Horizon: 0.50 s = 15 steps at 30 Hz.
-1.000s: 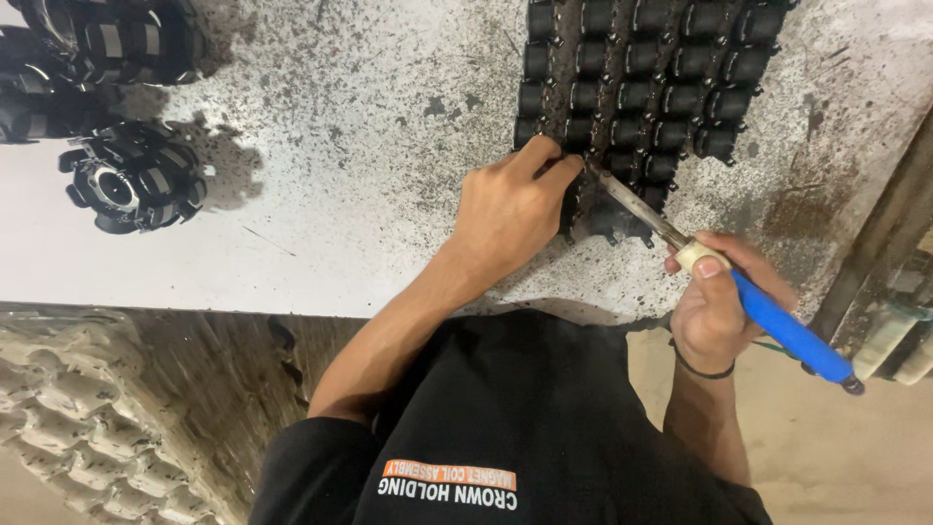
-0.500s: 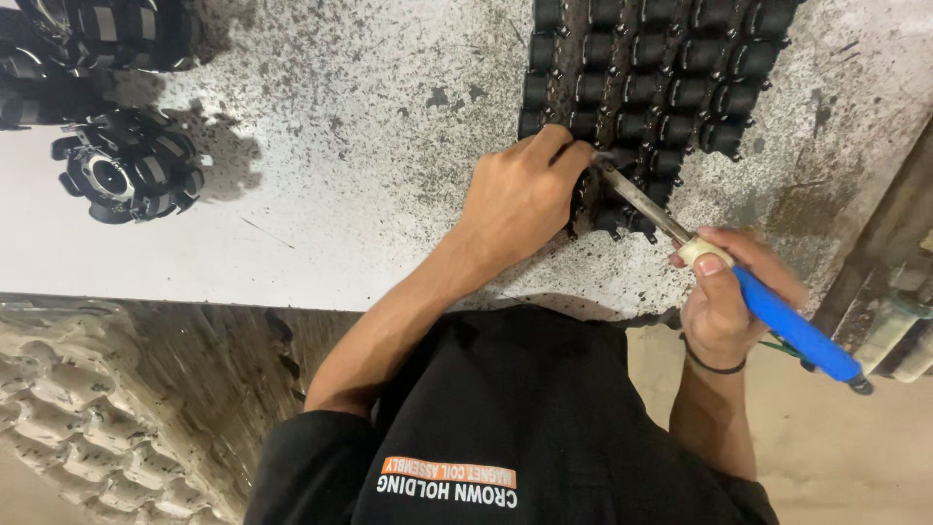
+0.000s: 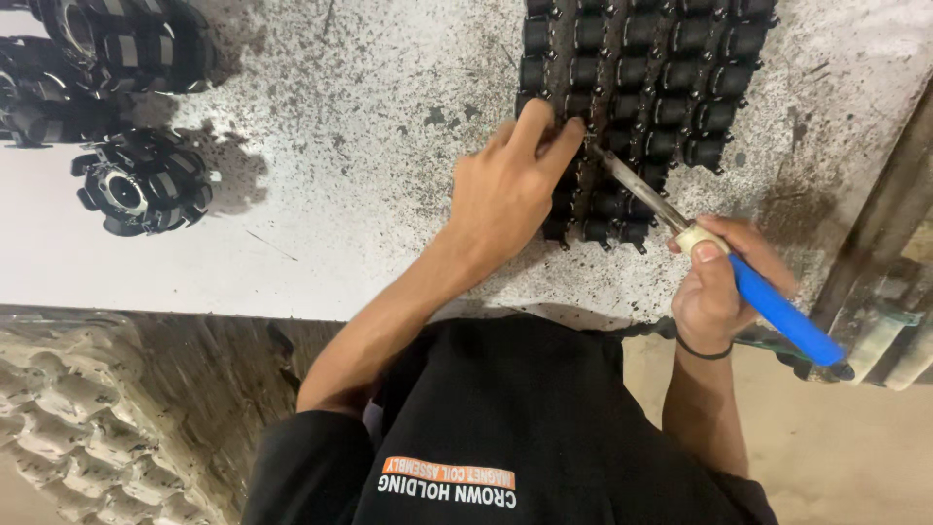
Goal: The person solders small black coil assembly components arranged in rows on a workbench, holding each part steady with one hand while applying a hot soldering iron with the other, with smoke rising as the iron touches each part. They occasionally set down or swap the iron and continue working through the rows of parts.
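Note:
A mat of small black coil bobbins (image 3: 671,87) lies in rows on the white, speckled worktop (image 3: 369,146). My left hand (image 3: 505,190) rests on the mat's near left corner, fingers pressing down on the bobbins. My right hand (image 3: 714,287) grips a blue-handled soldering iron (image 3: 777,311). Its metal shaft (image 3: 641,190) slants up and left, and the tip touches the bobbins right beside my left fingertips.
Black ring-shaped coil assemblies (image 3: 146,180) stand at the worktop's far left, with more (image 3: 107,49) in the top-left corner. A grey moulded tray (image 3: 78,418) sits below the table edge at left. A wooden post (image 3: 875,224) rises at the right.
The iron's tip has shifted slightly further up the mat next to my left fingers. Both hands otherwise hold their places.

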### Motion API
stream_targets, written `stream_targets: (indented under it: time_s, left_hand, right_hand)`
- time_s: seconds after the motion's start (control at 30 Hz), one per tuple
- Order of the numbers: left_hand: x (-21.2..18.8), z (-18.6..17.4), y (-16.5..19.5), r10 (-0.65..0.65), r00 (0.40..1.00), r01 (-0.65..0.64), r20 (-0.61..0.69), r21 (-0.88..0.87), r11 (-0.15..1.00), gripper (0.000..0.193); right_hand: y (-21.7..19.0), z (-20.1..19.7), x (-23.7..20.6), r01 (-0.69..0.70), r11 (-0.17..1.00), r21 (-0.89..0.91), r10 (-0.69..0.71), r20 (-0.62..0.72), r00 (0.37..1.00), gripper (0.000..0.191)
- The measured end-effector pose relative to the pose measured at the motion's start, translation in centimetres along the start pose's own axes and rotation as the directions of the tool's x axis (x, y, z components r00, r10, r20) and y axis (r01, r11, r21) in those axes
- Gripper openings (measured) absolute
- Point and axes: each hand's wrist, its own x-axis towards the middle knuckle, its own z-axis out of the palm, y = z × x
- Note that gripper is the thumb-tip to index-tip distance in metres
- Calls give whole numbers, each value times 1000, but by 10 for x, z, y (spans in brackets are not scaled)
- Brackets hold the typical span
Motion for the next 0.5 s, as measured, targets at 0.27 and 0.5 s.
stream_targets:
  time_s: [0.27,0.5]
  left_hand:
    - [-24,35,-17,-39,997,46,66,-101,994,30]
    - [-12,34,-17,-54,982,76,179,-118,990,20]
  right_hand:
    - [-2,8,2,-43,999,-5,43,37,998,26]
    - [-7,8,7,-157,986,61,158,-8,987,24]
